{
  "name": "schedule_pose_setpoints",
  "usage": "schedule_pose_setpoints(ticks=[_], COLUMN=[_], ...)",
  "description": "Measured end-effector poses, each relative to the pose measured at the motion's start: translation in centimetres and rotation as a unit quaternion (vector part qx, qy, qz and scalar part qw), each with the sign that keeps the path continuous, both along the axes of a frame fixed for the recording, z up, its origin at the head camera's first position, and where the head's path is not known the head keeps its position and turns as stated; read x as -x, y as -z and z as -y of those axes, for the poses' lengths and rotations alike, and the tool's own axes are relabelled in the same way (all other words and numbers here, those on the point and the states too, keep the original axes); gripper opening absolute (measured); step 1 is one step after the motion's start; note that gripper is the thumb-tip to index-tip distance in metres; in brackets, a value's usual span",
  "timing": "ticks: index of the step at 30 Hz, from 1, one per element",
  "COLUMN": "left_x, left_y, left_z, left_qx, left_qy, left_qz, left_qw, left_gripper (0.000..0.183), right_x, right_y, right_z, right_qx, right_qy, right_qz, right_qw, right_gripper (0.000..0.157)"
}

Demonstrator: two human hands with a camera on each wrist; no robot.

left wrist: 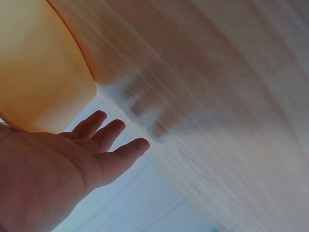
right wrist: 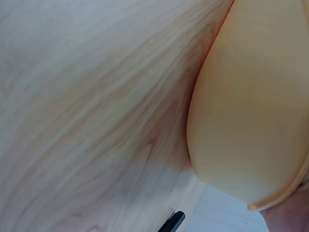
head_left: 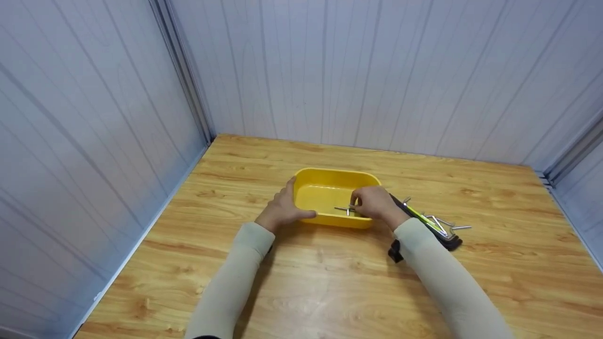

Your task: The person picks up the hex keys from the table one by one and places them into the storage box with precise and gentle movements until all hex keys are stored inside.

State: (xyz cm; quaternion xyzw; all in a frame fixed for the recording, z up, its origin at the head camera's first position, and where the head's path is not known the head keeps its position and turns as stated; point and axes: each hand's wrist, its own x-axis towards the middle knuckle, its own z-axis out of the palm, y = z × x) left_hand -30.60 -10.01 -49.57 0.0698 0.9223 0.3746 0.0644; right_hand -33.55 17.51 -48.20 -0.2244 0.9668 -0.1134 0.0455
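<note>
A yellow plastic tray (head_left: 337, 220) sits on the wooden table. My left hand (head_left: 284, 207) spans its near left corner, thumb on the near rim and fingers along the left side. In the left wrist view those fingers (left wrist: 126, 153) are spread and fairly straight beside the yellow wall. Reaching over the right end, my right hand (head_left: 375, 203) has thumb and index finger pinched at a small silver hex key inside. More hex keys (head_left: 341, 208) lie on the tray floor by the fingertips. The right wrist view shows mostly the tray's outer wall (right wrist: 241, 111).
Right of the tray lies a black hex key holder (head_left: 453, 243) with a yellow-green strip (head_left: 426, 220). Several silver hex keys (head_left: 443, 221) lie on and around it. Pale panel walls (head_left: 330, 75) border the table (head_left: 320, 282) at the back and sides.
</note>
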Motion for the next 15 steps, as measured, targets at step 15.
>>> schedule_pose_setpoints(ticks=[15], left_x=[0.17], left_y=[-0.05], left_z=[-0.09], left_qx=[0.004], left_qy=[0.012], left_qz=[-0.001], left_qw=[0.9999], left_gripper=[0.123], right_x=[0.02], right_y=[0.16], right_z=[-0.2], right_qx=[-0.003], right_qy=[-0.001], right_qz=[-0.005], right_qw=[1.0], right_gripper=[0.005])
